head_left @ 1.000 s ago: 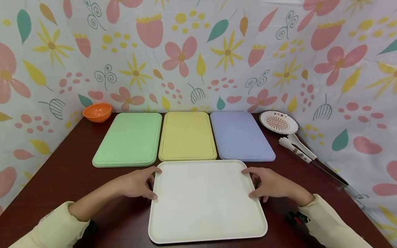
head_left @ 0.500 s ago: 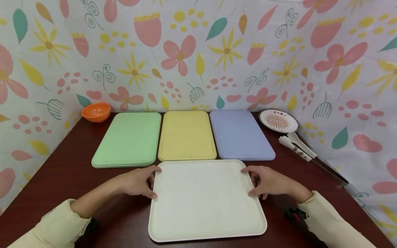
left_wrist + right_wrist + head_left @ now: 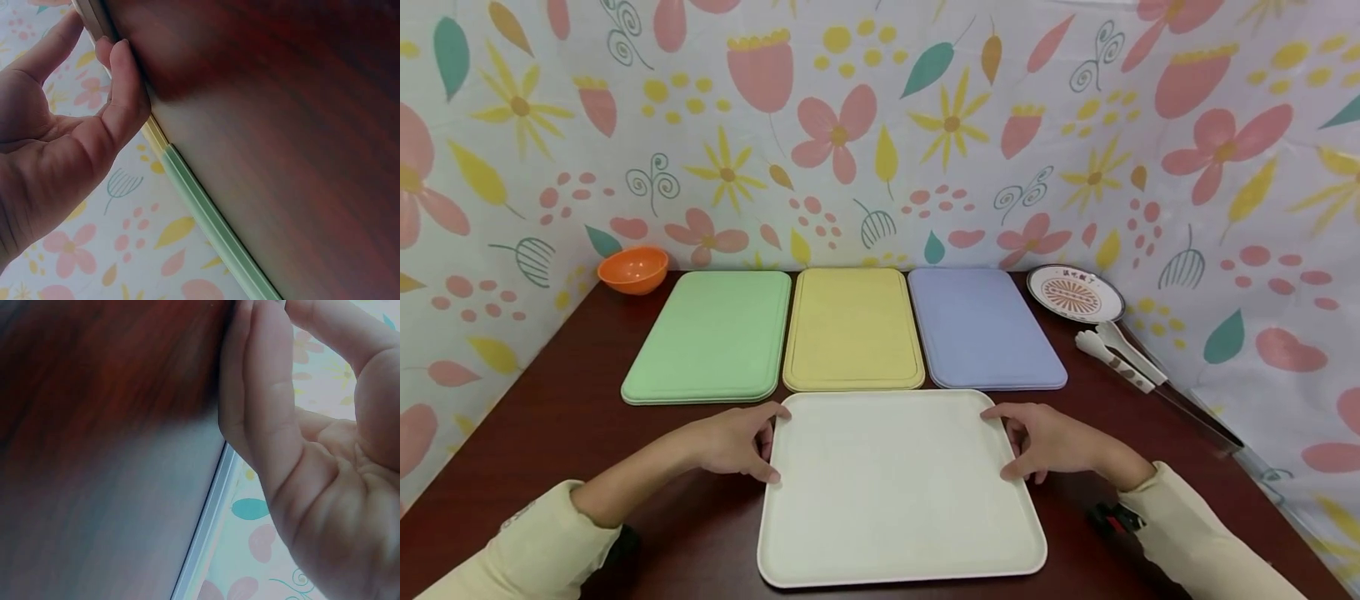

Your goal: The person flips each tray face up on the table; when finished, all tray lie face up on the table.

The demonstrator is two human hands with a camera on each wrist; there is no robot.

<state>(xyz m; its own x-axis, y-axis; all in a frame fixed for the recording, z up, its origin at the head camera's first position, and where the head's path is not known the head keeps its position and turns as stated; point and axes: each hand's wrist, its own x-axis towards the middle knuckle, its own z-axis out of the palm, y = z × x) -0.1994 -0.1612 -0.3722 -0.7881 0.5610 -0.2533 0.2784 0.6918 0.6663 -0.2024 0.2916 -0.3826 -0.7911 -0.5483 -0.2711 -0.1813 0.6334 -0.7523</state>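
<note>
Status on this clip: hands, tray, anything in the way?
Left hand, right hand gripping opposite sides of white tray. Lift off table: unclear. Green board, yellow board, blue board just beyond tray's far edge.

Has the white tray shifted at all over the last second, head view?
No, no clear shift either way: judged against the yellow board, the white tray has its far edge at that board's near edge, as before.
</note>
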